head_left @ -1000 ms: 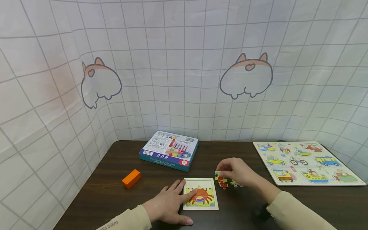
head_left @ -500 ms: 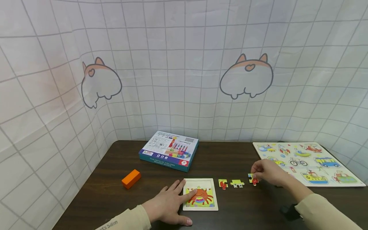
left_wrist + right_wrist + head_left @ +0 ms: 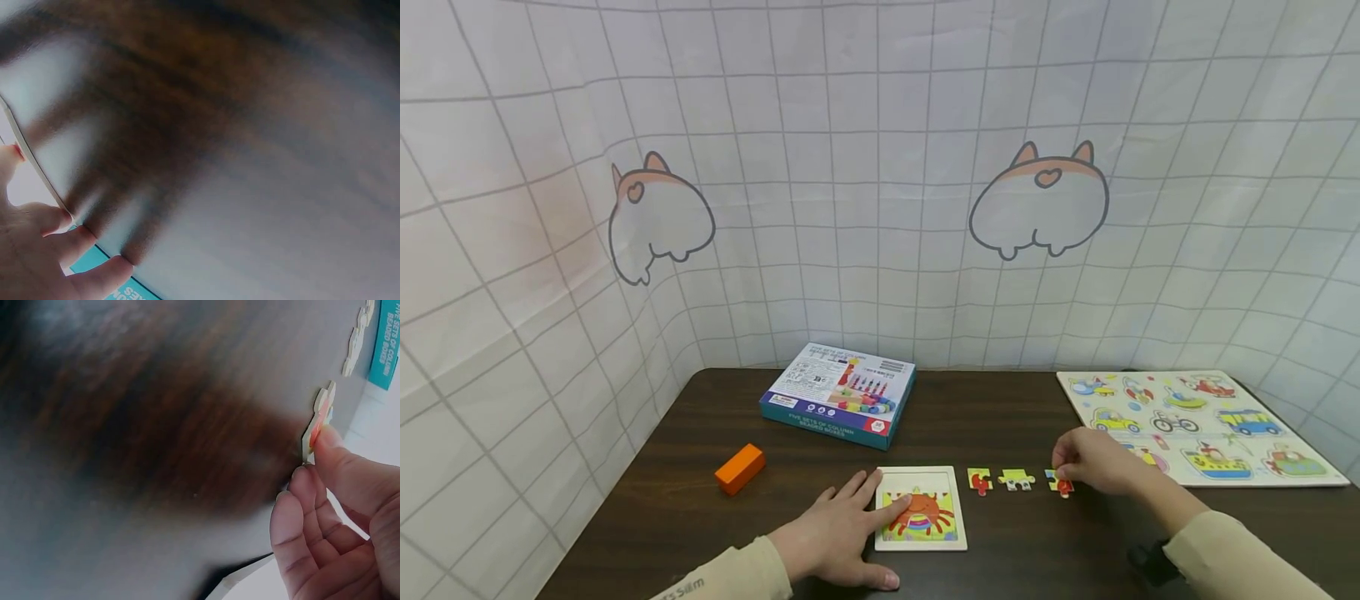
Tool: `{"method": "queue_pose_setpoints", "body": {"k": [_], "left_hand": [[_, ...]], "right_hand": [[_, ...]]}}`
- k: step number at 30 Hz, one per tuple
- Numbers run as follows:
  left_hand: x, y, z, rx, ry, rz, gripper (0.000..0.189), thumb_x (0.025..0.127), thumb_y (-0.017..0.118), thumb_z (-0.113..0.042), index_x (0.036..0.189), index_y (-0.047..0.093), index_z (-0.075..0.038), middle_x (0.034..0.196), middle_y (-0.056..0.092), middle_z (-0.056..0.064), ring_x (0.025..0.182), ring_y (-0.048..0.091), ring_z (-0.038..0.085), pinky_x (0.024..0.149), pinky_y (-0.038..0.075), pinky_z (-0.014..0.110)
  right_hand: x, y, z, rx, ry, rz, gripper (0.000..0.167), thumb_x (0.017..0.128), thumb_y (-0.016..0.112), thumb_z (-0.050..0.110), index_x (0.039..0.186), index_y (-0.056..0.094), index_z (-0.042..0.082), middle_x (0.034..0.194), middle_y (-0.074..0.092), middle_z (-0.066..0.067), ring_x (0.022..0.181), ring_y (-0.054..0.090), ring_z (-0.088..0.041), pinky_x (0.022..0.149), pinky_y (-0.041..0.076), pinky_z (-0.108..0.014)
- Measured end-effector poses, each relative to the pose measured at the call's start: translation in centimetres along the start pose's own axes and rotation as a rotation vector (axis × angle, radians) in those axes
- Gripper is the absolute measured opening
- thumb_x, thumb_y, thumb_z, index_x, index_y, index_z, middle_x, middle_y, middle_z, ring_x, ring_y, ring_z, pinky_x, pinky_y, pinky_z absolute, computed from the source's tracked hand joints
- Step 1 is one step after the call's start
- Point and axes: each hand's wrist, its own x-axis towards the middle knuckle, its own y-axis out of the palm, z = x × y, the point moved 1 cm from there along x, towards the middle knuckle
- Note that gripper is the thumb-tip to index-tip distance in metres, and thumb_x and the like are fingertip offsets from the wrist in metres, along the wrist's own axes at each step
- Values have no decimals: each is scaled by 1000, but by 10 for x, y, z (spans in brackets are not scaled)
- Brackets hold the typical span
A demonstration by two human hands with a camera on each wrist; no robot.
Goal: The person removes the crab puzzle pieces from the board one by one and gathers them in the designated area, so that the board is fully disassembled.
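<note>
My left hand (image 3: 842, 533) lies with fingers spread, resting on the left side of a small white-framed puzzle board (image 3: 957, 546). Its index fingertip touches the orange crab picture, whose assembled part fills the lower portion of the board. To the right, my right hand (image 3: 1097, 462) pinches a yellow, red and blue jigsaw piece (image 3: 1057, 484) at the tabletop. In the right wrist view the thumb presses on that piece (image 3: 319, 422). Between the board and this hand lie two loose pieces, one yellow and red (image 3: 980, 481), one mostly yellow (image 3: 1017, 479).
A teal-edged toy box (image 3: 838, 396) lies at the back of the dark table (image 3: 985, 417). An orange block (image 3: 740, 469) sits at the left. At the right is a large vehicle picture board (image 3: 1195, 425), partly behind my right hand. A gridded white curtain (image 3: 880, 208) surrounds the table.
My right hand has carried the pinched piece rightward, away from the other two loose pieces, then lowered slightly towards the table. My left hand has stayed on the board.
</note>
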Motion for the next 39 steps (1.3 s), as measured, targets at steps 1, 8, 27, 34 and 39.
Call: {"method": "queue_pose_setpoints", "body": {"k": [1, 8, 27, 34, 39], "left_hand": [[0, 0, 0, -2, 4, 1, 87, 84, 64, -75, 158, 27, -50, 172, 19, 8, 156, 23, 39, 115, 32, 69], [0, 0, 0, -5, 6, 6, 87, 84, 64, -76, 158, 26, -51, 172, 19, 8, 155, 24, 39, 115, 33, 68], [-2, 1, 0, 1, 14, -24, 87, 84, 65, -74, 158, 28, -49, 171, 20, 9, 156, 24, 38, 115, 33, 67], [-2, 0, 0, -9, 9, -18, 86, 84, 65, -74, 158, 28, -49, 171, 20, 8, 156, 23, 38, 116, 32, 68], [-4, -2, -3, 2, -3, -18, 85, 85, 66, -72, 158, 30, -48, 171, 20, 8, 156, 24, 38, 116, 33, 67]], "right_hand": [[0, 0, 0, 2, 6, 1, 13, 90, 75, 6, 81, 67, 10, 71, 62, 4, 64, 50, -10, 58, 42, -25], [-3, -11, 0, 62, 37, 66, 14, 87, 78, 4, 98, 69, 3, 88, 68, -1, 79, 57, -14, 69, 51, -29], [-8, -11, 1, 118, 20, 131, 26, 80, 82, 3, 100, 65, 5, 92, 65, -3, 79, 56, -16, 67, 49, -28], [-8, -12, 1, 126, 25, 137, 26, 82, 82, 2, 100, 65, 5, 93, 64, -4, 78, 54, -17, 67, 48, -28], [-8, -12, 2, 121, 25, 138, 25, 82, 81, 2, 101, 65, 6, 93, 64, -4, 78, 54, -17, 66, 47, -28]]}}
